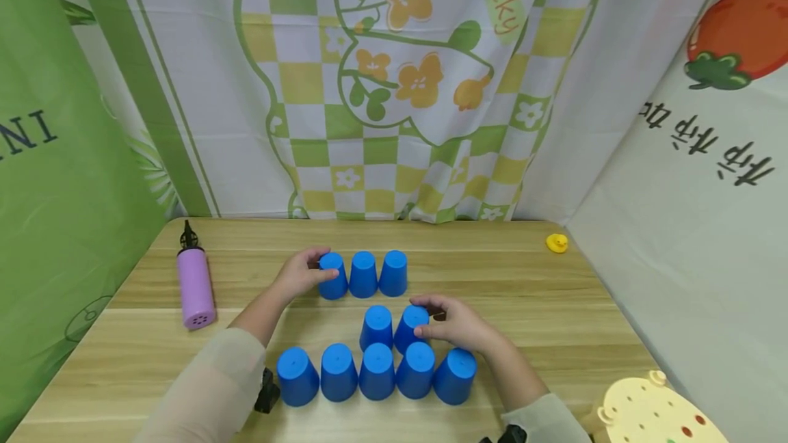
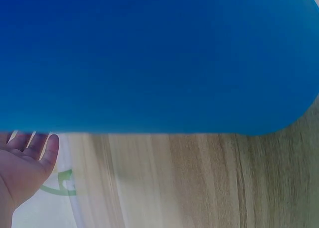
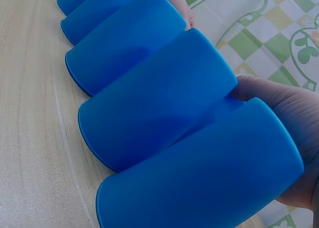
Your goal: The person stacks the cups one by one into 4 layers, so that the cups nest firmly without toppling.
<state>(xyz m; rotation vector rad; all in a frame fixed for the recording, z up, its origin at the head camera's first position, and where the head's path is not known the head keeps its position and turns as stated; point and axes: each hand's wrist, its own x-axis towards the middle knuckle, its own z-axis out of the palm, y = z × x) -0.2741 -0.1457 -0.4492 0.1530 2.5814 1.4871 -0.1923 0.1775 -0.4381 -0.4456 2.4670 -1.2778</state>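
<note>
Blue plastic cups stand upside down in three rows on the table. At the left end of the back row, my left hand [image 1: 298,275] grips a blue cup [image 1: 333,283], thumb across its front and fingers behind. Two more cups [image 1: 364,275] follow to its right. My right hand [image 1: 460,323] holds the right-hand cup [image 1: 411,331] of the middle row, beside another cup [image 1: 376,327]. Several cups form the front row [image 1: 377,373], nearest to me. In the left wrist view a cup [image 2: 159,63] hides much of the scene; front cups [image 3: 199,173] partly cover the right hand [image 3: 294,113].
A purple hand pump [image 1: 195,286] lies on the wooden table [image 1: 523,279] at the left. A small yellow duck [image 1: 557,243] sits at the back right. The pale yellow spotted lid [image 1: 652,409] is at the lower right. Curtains [image 1: 400,176] hang behind the table.
</note>
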